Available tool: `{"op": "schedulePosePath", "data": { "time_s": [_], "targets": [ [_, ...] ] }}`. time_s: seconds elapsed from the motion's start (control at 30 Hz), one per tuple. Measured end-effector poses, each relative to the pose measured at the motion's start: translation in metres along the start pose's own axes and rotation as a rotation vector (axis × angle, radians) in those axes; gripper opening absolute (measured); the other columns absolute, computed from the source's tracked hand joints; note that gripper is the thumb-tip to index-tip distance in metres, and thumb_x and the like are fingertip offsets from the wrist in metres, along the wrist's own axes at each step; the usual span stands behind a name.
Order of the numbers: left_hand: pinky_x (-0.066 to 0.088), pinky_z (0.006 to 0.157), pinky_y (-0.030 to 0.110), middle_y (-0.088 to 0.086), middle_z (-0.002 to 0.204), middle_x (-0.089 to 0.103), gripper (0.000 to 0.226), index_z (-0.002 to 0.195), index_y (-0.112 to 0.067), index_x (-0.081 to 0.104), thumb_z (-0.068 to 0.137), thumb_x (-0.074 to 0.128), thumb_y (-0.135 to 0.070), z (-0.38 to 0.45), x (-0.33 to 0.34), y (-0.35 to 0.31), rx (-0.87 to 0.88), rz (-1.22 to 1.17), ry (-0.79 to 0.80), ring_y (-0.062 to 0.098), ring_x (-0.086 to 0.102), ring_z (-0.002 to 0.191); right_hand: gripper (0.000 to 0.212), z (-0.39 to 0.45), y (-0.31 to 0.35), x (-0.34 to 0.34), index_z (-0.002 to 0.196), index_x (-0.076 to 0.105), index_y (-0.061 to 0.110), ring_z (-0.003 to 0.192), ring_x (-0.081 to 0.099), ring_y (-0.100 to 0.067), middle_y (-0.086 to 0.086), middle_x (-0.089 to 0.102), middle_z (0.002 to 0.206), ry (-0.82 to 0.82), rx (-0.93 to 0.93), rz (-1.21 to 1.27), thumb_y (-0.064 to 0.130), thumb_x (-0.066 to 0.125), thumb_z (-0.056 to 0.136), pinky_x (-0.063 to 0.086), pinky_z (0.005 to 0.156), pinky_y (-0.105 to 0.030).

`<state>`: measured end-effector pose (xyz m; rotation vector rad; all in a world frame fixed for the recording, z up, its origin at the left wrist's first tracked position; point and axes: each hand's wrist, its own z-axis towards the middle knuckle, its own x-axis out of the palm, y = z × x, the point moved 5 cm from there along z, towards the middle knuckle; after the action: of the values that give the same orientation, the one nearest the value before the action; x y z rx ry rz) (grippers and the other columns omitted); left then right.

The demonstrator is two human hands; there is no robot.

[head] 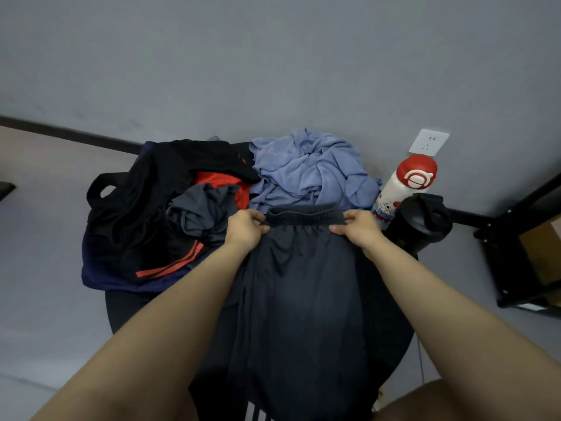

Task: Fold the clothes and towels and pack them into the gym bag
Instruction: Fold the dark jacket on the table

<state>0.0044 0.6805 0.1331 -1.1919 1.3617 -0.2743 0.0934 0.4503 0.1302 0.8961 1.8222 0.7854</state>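
Dark navy shorts hang lengthwise over a small round black table, elastic waistband at the far end. My left hand pinches the waistband's left corner and my right hand pinches its right corner. To the left sits a black and navy gym bag with orange stripes, its handle up and its mouth gaping. A grey garment and an orange one lie crumpled in its opening. Behind the shorts a lilac-blue towel lies in a heap.
A white bottle with a red cap and a black bottle stand at the table's right edge. On the wall beyond them is a white socket. A black metal frame with a cardboard box stands at the far right.
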Motion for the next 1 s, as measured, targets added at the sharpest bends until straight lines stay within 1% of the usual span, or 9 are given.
{"op": "schedulePosePath", "data": {
  "time_s": [0.13, 0.27, 0.37, 0.53, 0.6, 0.77, 0.8, 0.9, 1.0],
  "targets": [
    [0.033, 0.070, 0.010, 0.009, 0.082, 0.059, 0.026, 0.109, 0.001, 0.065, 0.084, 0.068, -0.005, 0.018, 0.005, -0.002, 0.024, -0.006, -0.016, 0.026, 0.061, 0.097, 0.047, 0.017, 0.004, 0.001, 0.121, 0.059, -0.003, 0.110, 0.060, -0.030, -0.017, 0.063, 0.120, -0.038, -0.033, -0.023, 0.006, 0.076, 0.078, 0.046, 0.100, -0.045],
    [0.033, 0.073, 0.011, 0.018, 0.095, 0.067, 0.027, 0.112, 0.001, 0.064, 0.086, 0.065, -0.004, 0.039, 0.009, -0.007, 0.053, 0.011, -0.051, 0.025, 0.060, 0.097, 0.043, 0.035, 0.011, 0.002, 0.118, 0.060, -0.002, 0.108, 0.061, -0.029, -0.016, 0.065, 0.117, -0.068, -0.064, -0.018, 0.007, 0.076, 0.079, 0.047, 0.099, -0.043],
    [0.033, 0.071, 0.012, 0.014, 0.089, 0.064, 0.025, 0.112, 0.000, 0.064, 0.087, 0.063, -0.003, 0.055, 0.012, -0.011, 0.059, 0.008, -0.074, 0.022, 0.058, 0.090, 0.038, 0.048, 0.017, 0.003, 0.115, 0.062, 0.000, 0.106, 0.062, -0.027, -0.014, 0.066, 0.115, -0.108, -0.105, -0.055, 0.009, 0.075, 0.080, 0.048, 0.097, -0.040],
    [0.034, 0.076, 0.015, 0.017, 0.103, 0.067, 0.026, 0.114, 0.000, 0.063, 0.089, 0.060, -0.003, 0.076, 0.010, -0.022, 0.105, 0.028, -0.148, 0.026, 0.060, 0.101, 0.034, 0.065, 0.028, 0.005, 0.113, 0.065, 0.006, 0.094, 0.059, -0.016, -0.008, 0.067, 0.110, -0.220, -0.188, -0.115, 0.017, 0.074, 0.082, 0.044, 0.080, -0.023],
    [0.035, 0.080, 0.017, 0.019, 0.109, 0.066, 0.028, 0.117, 0.000, 0.062, 0.089, 0.059, -0.002, 0.083, 0.011, -0.025, 0.093, 0.018, -0.161, 0.026, 0.059, 0.105, 0.033, 0.070, 0.030, 0.006, 0.113, 0.065, 0.007, 0.098, 0.060, -0.017, -0.008, 0.066, 0.112, -0.249, -0.206, -0.137, 0.019, 0.073, 0.083, 0.040, 0.077, -0.020],
    [0.032, 0.072, 0.001, 0.016, 0.111, 0.060, 0.035, 0.123, -0.001, 0.056, 0.090, 0.051, 0.007, 0.080, 0.019, -0.013, 0.081, 0.011, -0.101, 0.026, 0.055, 0.112, 0.041, 0.069, 0.023, 0.015, 0.122, 0.055, 0.006, 0.111, 0.057, -0.026, -0.011, 0.063, 0.117, -0.183, -0.237, -0.250, 0.019, 0.069, 0.086, 0.039, 0.083, -0.023],
    [0.034, 0.076, 0.003, 0.017, 0.116, 0.058, 0.038, 0.126, -0.002, 0.053, 0.090, 0.051, 0.008, 0.075, 0.020, -0.009, 0.099, 0.037, -0.088, 0.027, 0.055, 0.113, 0.044, 0.066, 0.020, 0.016, 0.124, 0.053, 0.007, 0.112, 0.057, -0.026, -0.011, 0.062, 0.120, -0.173, -0.254, -0.265, 0.019, 0.070, 0.086, 0.039, 0.086, -0.024],
    [0.038, 0.099, 0.028, 0.017, 0.133, 0.047, 0.049, 0.136, -0.008, 0.045, 0.089, 0.052, 0.005, 0.052, 0.023, -0.002, 0.264, 0.218, -0.078, 0.030, 0.049, 0.119, 0.057, 0.049, 0.013, 0.014, 0.134, 0.044, 0.009, 0.118, 0.053, -0.026, -0.011, 0.052, 0.131, -0.176, -0.306, -0.281, 0.023, 0.070, 0.085, 0.043, 0.100, -0.036],
    [0.039, 0.101, 0.041, 0.011, 0.144, 0.035, 0.050, 0.139, -0.011, 0.041, 0.091, 0.053, -0.005, 0.027, 0.031, 0.004, 0.443, 0.456, -0.026, 0.031, 0.041, 0.127, 0.055, 0.023, 0.006, 0.011, 0.135, 0.042, 0.008, 0.121, 0.048, -0.025, -0.011, 0.044, 0.136, -0.183, -0.412, -0.405, 0.026, 0.066, 0.089, 0.042, 0.101, -0.038]
  ]
}}
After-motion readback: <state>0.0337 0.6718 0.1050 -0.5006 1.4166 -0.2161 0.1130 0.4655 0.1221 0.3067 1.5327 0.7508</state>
